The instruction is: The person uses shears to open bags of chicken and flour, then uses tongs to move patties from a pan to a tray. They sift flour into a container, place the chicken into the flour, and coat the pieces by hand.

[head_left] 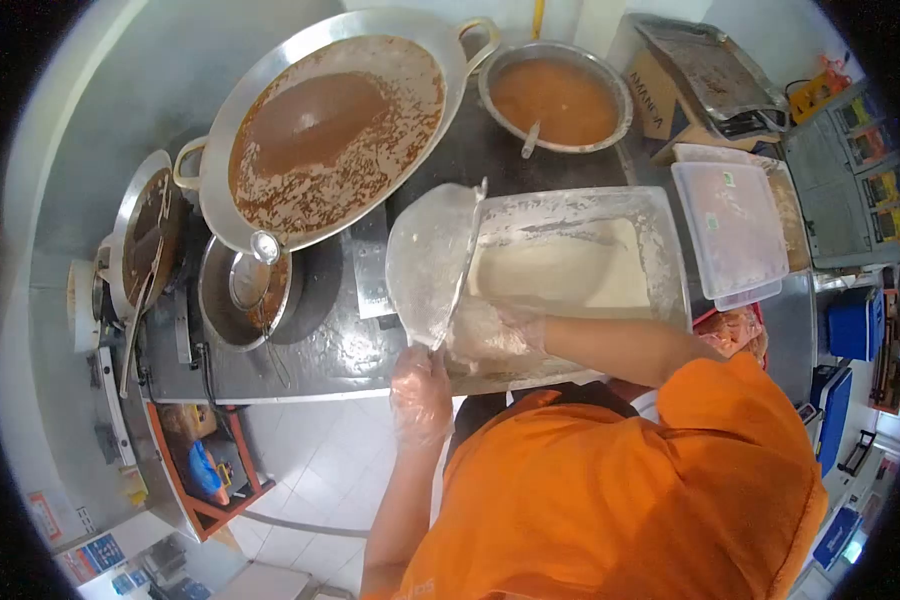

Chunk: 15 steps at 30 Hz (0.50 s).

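Note:
My left hand (420,392), in a clear plastic glove, is closed on the near end of a large round sieve (428,245). The sieve is tipped on its side, its rim dusted white and its opening towards a rectangular tub (675,262) of pale flour (560,265). My right hand (498,328), also gloved and coated with flour, is at the tub's left end beside the sieve's lower rim. Its fingers are hard to make out among the flour and plastic.
A wide pan (320,130) of dark oil stands at the back left, a metal bowl (555,100) of orange liquid behind the tub. A pot (220,300) with a strainer and a smaller pan (148,235) are at left. Plastic lids (730,225) lie right.

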### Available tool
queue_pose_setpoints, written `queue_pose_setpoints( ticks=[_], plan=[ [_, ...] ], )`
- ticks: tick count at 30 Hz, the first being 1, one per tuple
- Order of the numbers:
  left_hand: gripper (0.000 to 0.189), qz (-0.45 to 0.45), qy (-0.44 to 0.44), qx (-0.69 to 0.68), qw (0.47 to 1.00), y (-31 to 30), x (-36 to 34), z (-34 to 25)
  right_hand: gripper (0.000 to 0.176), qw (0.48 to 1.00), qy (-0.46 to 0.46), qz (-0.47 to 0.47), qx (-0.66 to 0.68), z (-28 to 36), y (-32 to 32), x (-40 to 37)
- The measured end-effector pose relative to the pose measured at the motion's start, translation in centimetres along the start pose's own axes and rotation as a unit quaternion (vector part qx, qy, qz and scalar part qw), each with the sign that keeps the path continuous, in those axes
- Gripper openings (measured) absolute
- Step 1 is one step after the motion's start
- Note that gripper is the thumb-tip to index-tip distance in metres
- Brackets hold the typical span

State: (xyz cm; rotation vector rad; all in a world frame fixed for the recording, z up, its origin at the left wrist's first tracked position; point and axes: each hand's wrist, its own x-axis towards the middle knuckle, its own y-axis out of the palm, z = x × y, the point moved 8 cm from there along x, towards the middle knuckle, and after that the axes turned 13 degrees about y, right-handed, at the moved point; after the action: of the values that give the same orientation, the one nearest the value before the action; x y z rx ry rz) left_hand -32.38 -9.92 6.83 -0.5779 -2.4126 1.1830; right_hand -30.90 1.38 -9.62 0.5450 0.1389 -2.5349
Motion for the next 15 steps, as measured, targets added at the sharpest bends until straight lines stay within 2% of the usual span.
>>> queue_pose_setpoints(
  ticks=[1, 2, 3, 5, 7, 9, 11, 12, 13, 15],
  plan=[
    [0.019, 0.024, -0.015, 0.010, 1.000, 0.0, -0.2, -0.3, 0.021, 1.000, -0.012, -0.014, 0.026, -0.1, -0.9, -0.6],
    [0.028, 0.053, -0.053, -0.005, 0.997, -0.1, -0.4, -0.8, 0.022, 0.989, -0.101, -0.095, 0.059, -0.3, -2.5, -1.2],
    [0.028, 0.048, -0.044, -0.009, 0.998, 0.1, -0.4, -0.9, 0.024, 0.962, -0.190, -0.173, 0.089, -0.7, -4.3, -2.2],
    [0.032, 0.108, -0.016, -0.015, 0.994, 2.4, -0.5, -0.9, 0.025, 0.920, -0.279, -0.252, 0.113, 1.2, -6.4, -4.5],
    [0.034, 0.137, -0.018, -0.048, 0.989, 4.5, 0.2, -0.8, 0.024, 0.882, -0.072, -0.428, 0.181, 0.8, -8.4, -3.9],
    [0.035, 0.232, -0.097, -0.120, 0.960, 7.9, -0.1, 0.9, 0.024, 0.774, 0.143, -0.568, 0.242, 1.1, -8.2, -5.5],
    [0.038, 0.248, -0.107, -0.128, 0.954, 9.0, -0.1, 2.1, 0.024, 0.690, 0.252, -0.625, 0.265, 0.1, -8.6, -9.4],
    [0.038, 0.253, -0.124, -0.154, 0.947, 8.8, -0.2, 2.3, 0.024, 0.756, 0.114, -0.628, 0.149, 2.0, -11.0, -12.1],
    [0.037, 0.259, -0.141, -0.180, 0.938, 8.5, -0.3, 2.4, 0.025, 0.794, -0.027, -0.607, 0.027, 3.9, -12.1, -15.0],
    [0.036, 0.254, -0.136, -0.196, 0.938, 8.4, -0.9, 3.1, 0.035, 0.744, 0.084, -0.644, -0.160, 3.0, -14.3, -21.0]
  ],
)
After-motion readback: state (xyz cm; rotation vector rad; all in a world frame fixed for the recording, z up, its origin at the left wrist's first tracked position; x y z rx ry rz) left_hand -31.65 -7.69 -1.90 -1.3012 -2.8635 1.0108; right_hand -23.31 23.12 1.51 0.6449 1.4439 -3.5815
